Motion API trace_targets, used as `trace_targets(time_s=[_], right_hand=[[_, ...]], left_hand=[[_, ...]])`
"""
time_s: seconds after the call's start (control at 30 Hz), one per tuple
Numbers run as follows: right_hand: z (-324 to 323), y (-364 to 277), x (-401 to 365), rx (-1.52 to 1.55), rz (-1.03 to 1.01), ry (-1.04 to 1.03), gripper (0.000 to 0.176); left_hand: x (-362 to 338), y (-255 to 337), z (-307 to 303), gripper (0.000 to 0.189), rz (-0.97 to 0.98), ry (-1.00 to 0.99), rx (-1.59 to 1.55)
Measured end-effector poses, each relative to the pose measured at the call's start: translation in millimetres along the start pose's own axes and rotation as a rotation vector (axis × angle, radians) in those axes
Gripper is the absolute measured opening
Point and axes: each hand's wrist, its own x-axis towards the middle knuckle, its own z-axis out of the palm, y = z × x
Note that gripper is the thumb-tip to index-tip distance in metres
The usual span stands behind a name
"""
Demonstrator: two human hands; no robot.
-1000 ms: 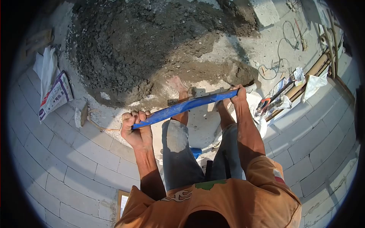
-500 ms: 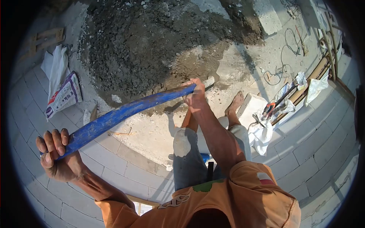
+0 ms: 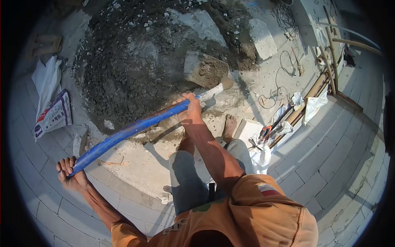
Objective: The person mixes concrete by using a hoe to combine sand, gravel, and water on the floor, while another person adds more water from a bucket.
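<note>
A hoe [image 3: 135, 126] with a long blue handle slants across the view. My left hand [image 3: 72, 173] is wrapped round the handle's lower-left end. Farther up, near the whitish section by the head, my right hand [image 3: 189, 110] grips the same handle. The flat blade [image 3: 191, 65] lies at the near right part of a wet grey mortar heap [image 3: 123, 70], with a clump of mortar [image 3: 212, 71] on it. How deep the blade's edge sits cannot be made out.
My bare foot [image 3: 229, 126] stands beside a pale block [image 3: 248, 129]. Bamboo poles [image 3: 302, 111], white wrapping and an orange-handled saw [image 3: 266, 131] lie right. A printed sack [image 3: 55, 115] lies left. Loose wire [image 3: 273, 96] curls on the floor. Grey blocks [image 3: 321, 158] pave the near area.
The hoe's blade now shows, carrying a clump of mortar; before, it was hardly visible. My left hand sits farther right and my right hand farther left in view. The whole view has shifted.
</note>
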Motion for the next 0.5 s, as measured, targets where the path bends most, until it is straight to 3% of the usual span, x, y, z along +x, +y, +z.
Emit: trace_targets(time_s=[0.17, 0.3, 0.5], right_hand=[[-72, -136, 28, 0.003, -0.231, 0.136, 0.013], [-129, -244, 67, 0.008, -0.34, 0.19, 0.016], [-162, -365, 129, 0.069, -0.284, 0.249, 0.02]], left_hand=[[-27, -160, 40, 0.018, -0.128, 0.002, -0.113], [-27, -255, 95, 0.018, -0.293, 0.038, -0.148], [1, -375, 171, 0.02, -0.409, 0.072, -0.105]])
